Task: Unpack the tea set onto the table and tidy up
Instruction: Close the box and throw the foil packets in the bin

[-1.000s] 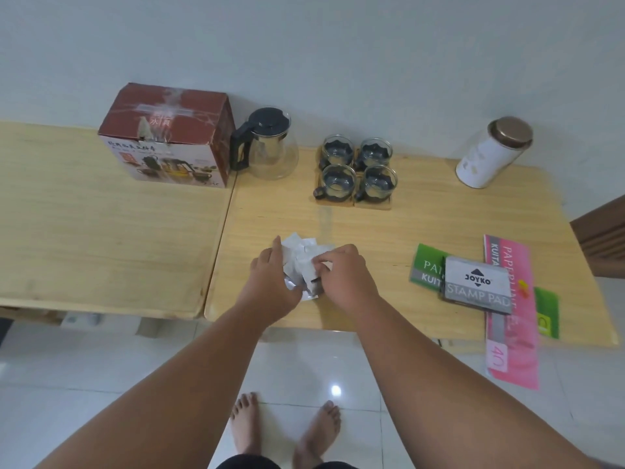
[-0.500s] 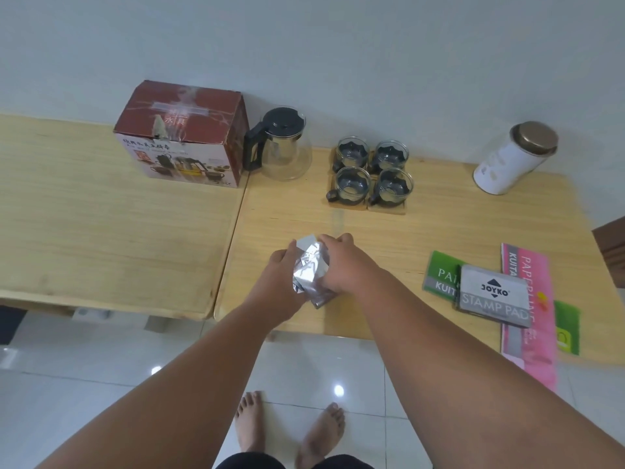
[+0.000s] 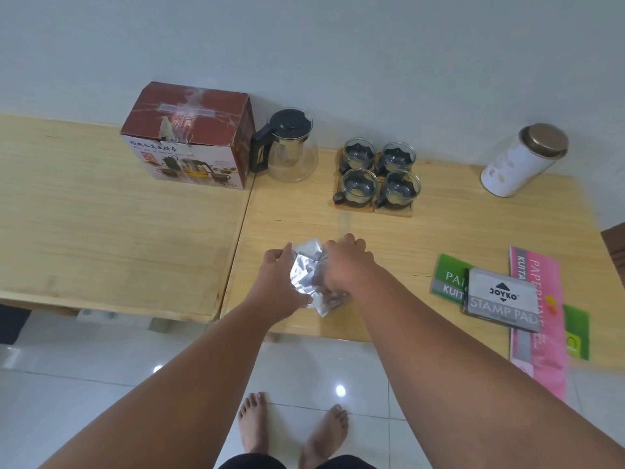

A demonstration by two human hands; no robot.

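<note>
The left hand (image 3: 279, 282) and right hand (image 3: 345, 269) closed in, and the packets (image 3: 306, 274), spread flat a second ago, got bunched on edge between them.

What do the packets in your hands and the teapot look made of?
The packets: probably foil or metallised film, silvery, creased, catching light. The teapot: clear glass body, plainly see-through; its lid and handle are matte black, likely plastic.

Tin (image 3: 517, 164) is standing beyond and well right of the fingers (image 3: 351, 243). Stamp pad (image 3: 504, 299) is lying right of the fingers, resting across a green booklet (image 3: 448, 277) and a pink booklet (image 3: 537, 265).
</note>
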